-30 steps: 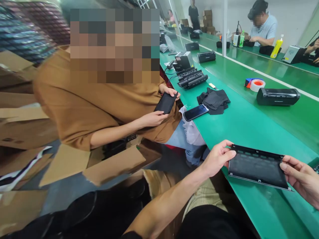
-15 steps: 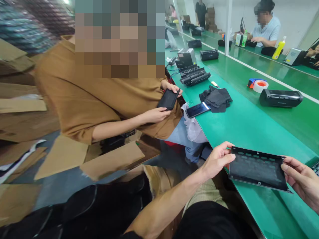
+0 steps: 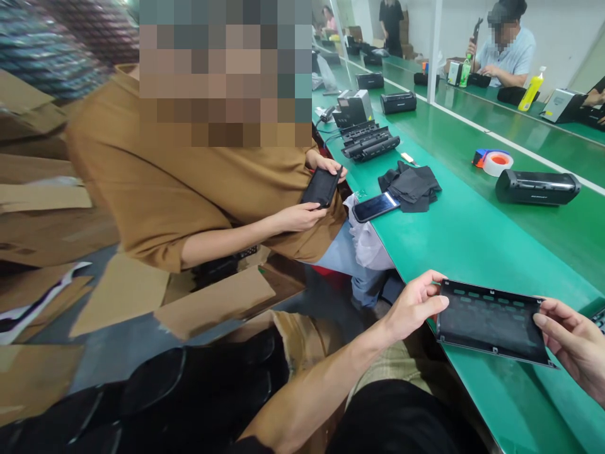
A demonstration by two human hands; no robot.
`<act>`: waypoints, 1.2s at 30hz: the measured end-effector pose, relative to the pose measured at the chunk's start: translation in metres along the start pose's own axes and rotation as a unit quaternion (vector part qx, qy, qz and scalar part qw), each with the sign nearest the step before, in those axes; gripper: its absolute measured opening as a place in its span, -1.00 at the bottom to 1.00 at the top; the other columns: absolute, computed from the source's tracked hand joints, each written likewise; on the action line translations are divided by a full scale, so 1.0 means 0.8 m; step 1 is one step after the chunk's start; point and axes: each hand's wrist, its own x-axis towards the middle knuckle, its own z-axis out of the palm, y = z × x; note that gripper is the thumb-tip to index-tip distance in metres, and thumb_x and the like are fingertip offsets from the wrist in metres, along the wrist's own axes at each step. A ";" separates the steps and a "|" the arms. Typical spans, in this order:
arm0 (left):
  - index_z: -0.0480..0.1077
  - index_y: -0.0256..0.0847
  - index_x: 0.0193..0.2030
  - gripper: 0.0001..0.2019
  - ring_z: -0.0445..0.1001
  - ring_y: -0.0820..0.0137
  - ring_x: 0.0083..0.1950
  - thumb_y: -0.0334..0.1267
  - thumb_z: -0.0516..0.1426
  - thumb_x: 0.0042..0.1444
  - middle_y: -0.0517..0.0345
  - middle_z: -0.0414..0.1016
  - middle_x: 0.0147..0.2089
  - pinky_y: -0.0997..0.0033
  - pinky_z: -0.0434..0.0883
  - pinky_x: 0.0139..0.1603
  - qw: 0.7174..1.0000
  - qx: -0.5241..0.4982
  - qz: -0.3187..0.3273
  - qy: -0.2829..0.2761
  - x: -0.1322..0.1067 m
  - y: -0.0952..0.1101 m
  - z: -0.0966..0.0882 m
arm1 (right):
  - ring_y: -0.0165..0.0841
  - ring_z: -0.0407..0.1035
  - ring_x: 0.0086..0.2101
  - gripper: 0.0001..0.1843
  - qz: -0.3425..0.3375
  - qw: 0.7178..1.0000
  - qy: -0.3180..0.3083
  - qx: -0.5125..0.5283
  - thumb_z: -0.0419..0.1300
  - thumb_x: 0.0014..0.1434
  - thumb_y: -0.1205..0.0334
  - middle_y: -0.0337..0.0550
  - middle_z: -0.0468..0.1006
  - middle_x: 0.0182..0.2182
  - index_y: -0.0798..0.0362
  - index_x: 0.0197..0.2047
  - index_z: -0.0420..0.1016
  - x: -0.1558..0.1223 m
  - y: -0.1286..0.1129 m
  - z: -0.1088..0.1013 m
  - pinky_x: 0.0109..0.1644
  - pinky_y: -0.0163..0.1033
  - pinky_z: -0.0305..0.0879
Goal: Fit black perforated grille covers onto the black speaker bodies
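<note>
Between my two hands I hold a black plastic panel (image 3: pixel 491 325), a shallow rectangular cover with a row of slots along its far edge and small clips on its rims. My left hand (image 3: pixel 418 306) pinches its left end, thumb on top. The right end is gripped by my right hand (image 3: pixel 570 337), thumb over the inner face. The panel is tilted above the edge of the green workbench (image 3: pixel 449 246). To the left, a co-worker in a brown top (image 3: pixel 189 189) holds a similar dark panel (image 3: pixel 321 188) in both hands.
Black cloths (image 3: pixel 411 186) and a phone (image 3: pixel 377 207) lie on the bench, with stacked black shells (image 3: pixel 371 142) behind. A black cylindrical speaker-like unit (image 3: pixel 537 188) and a tape roll (image 3: pixel 498 164) stand at right. Cardboard (image 3: pixel 212 302) and a box of black parts (image 3: pixel 142 391) lie below left.
My hands and the panel stay nearly still, with only a slight shift of the view. Across the bench, a person has raised a dark tool in one hand.
</note>
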 end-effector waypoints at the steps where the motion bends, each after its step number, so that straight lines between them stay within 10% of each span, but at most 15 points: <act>1: 0.35 -0.20 0.03 -0.44 0.33 0.52 -0.40 0.04 0.43 0.06 0.30 0.41 -0.35 0.48 0.26 -0.34 1.000 -0.002 0.002 -0.003 -0.001 -0.001 0.000 | -0.47 0.30 -0.45 -0.39 0.000 1.000 -0.002 -0.001 0.78 -0.40 0.00 -0.29 0.52 -0.40 -0.07 -0.25 0.73 0.001 0.001 -0.001 -0.40 -0.46 0.40; 36: 0.37 -0.15 0.09 -0.46 0.46 0.44 -0.18 -0.19 0.44 0.01 0.16 0.46 -0.10 0.42 0.37 -0.16 1.000 0.004 0.017 -0.023 -0.011 -0.003 0.000 | -0.47 0.32 -0.44 -0.41 -0.023 0.999 0.010 -0.030 0.77 -0.36 0.02 -0.29 0.53 -0.40 -0.06 -0.25 0.71 0.002 0.004 -0.004 -0.40 -0.51 0.37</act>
